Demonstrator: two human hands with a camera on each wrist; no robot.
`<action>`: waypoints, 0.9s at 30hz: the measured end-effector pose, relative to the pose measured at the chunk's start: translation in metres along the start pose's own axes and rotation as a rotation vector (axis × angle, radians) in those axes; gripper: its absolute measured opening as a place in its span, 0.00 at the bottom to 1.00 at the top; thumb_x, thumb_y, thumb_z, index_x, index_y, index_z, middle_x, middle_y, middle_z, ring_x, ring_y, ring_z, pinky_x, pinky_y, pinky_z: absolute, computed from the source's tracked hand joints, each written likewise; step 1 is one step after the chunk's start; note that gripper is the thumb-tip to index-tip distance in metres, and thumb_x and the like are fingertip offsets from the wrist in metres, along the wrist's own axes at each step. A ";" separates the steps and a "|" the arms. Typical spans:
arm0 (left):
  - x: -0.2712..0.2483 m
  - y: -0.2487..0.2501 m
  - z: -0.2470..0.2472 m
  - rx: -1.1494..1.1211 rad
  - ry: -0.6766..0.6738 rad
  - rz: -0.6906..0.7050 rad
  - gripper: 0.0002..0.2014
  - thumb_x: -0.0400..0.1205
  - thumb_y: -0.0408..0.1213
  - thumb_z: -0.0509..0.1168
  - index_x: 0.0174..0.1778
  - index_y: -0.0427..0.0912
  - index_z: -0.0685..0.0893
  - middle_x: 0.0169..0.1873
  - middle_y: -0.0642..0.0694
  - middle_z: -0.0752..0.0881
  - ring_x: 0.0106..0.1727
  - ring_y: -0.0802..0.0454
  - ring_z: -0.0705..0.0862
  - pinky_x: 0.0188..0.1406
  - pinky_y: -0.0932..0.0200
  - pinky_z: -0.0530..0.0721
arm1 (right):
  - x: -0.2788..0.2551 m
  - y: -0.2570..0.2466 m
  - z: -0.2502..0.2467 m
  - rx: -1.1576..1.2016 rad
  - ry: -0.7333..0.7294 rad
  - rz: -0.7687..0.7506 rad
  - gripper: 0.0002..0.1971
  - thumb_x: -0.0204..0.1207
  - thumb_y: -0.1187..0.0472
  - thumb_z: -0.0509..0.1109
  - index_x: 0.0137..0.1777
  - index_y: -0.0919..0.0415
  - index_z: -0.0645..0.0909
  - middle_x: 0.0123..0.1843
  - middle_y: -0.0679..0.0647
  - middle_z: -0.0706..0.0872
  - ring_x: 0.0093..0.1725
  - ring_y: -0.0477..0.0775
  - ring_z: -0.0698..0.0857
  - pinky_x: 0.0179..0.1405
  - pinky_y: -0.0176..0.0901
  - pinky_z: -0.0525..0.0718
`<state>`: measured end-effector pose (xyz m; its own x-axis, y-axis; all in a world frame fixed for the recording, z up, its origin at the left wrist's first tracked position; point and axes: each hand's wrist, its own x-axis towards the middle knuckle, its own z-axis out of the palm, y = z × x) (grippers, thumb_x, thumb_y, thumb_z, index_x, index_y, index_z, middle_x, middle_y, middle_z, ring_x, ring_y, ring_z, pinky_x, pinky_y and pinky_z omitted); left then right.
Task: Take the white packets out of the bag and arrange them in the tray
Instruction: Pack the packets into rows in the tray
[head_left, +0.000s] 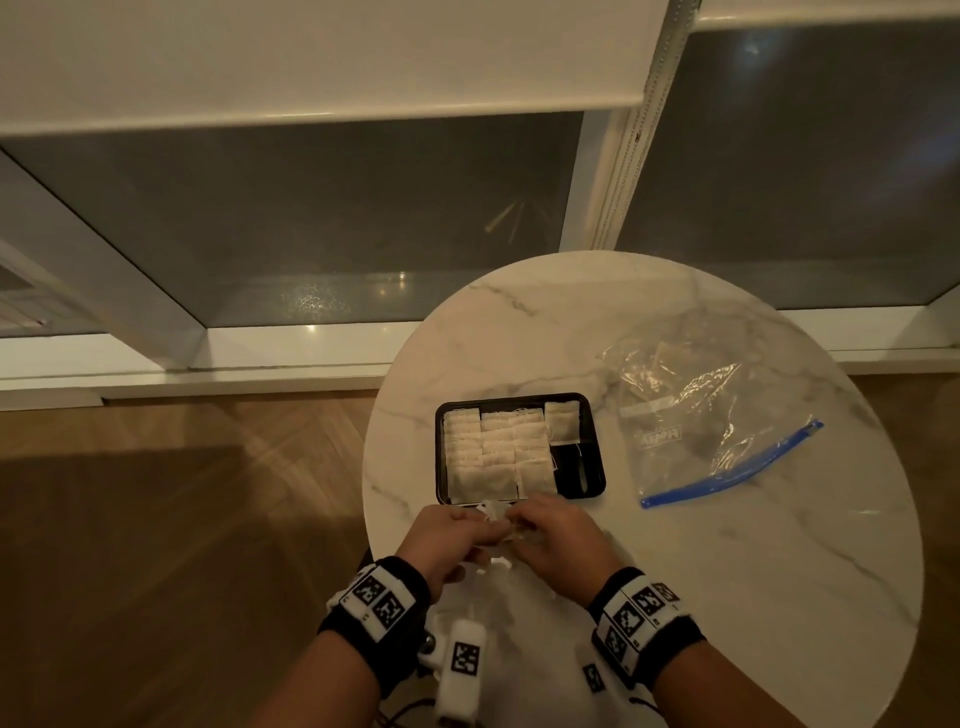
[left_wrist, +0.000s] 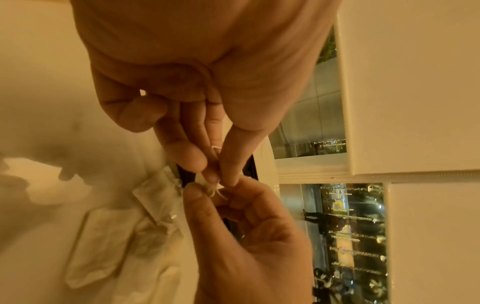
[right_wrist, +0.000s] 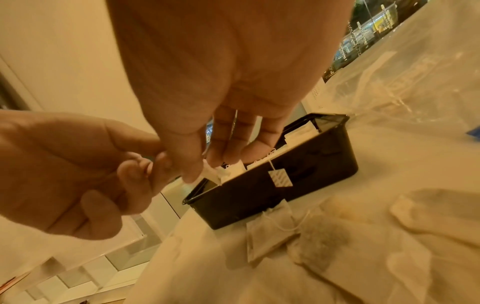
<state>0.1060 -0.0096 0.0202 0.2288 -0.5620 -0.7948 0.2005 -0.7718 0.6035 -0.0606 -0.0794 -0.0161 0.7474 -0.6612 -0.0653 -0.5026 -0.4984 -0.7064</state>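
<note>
A black tray (head_left: 577, 470) on the round marble table holds several white packets (head_left: 493, 452) in rows, its right strip partly bare. Just in front of it my left hand (head_left: 480, 522) and right hand (head_left: 519, 519) meet, both pinching a small white tag with tangled string (head_left: 496, 512). Up close, the left hand (left_wrist: 215, 176) and right hand (left_wrist: 205, 191) each grip that tag (left_wrist: 207, 183) between thumb and fingertips. Loose packets (right_wrist: 270, 232) lie on the table below the hands. The clear bag (head_left: 691, 415) with a blue zip lies right of the tray.
Another tag (right_wrist: 280, 176) hangs on its string over the tray's near wall (right_wrist: 246, 195). The table edge (head_left: 374, 519) is close on the left, with wooden floor below. Windows and a white sill stand behind the table.
</note>
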 end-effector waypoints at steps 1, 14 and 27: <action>-0.002 0.005 0.002 -0.024 -0.015 -0.012 0.08 0.74 0.41 0.80 0.39 0.44 0.88 0.34 0.48 0.90 0.27 0.59 0.81 0.25 0.64 0.68 | -0.001 0.000 -0.003 -0.002 0.029 -0.005 0.08 0.75 0.55 0.74 0.54 0.49 0.87 0.48 0.42 0.86 0.49 0.42 0.81 0.51 0.39 0.82; 0.029 0.014 0.034 0.304 0.222 0.388 0.07 0.81 0.44 0.72 0.41 0.45 0.90 0.36 0.51 0.90 0.41 0.55 0.88 0.40 0.69 0.84 | 0.002 0.025 -0.051 0.120 0.183 0.193 0.05 0.78 0.57 0.74 0.50 0.49 0.91 0.41 0.40 0.89 0.43 0.38 0.85 0.45 0.31 0.81; 0.037 0.032 0.057 -0.095 0.062 0.422 0.10 0.77 0.31 0.77 0.53 0.37 0.89 0.47 0.33 0.91 0.49 0.39 0.90 0.48 0.53 0.91 | 0.021 0.026 -0.070 0.835 0.227 0.523 0.09 0.74 0.70 0.77 0.51 0.58 0.88 0.41 0.55 0.92 0.42 0.50 0.91 0.41 0.40 0.89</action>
<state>0.0661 -0.0721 0.0063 0.3657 -0.8012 -0.4737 0.1637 -0.4457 0.8801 -0.0888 -0.1455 0.0133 0.3764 -0.8185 -0.4341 -0.2136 0.3792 -0.9003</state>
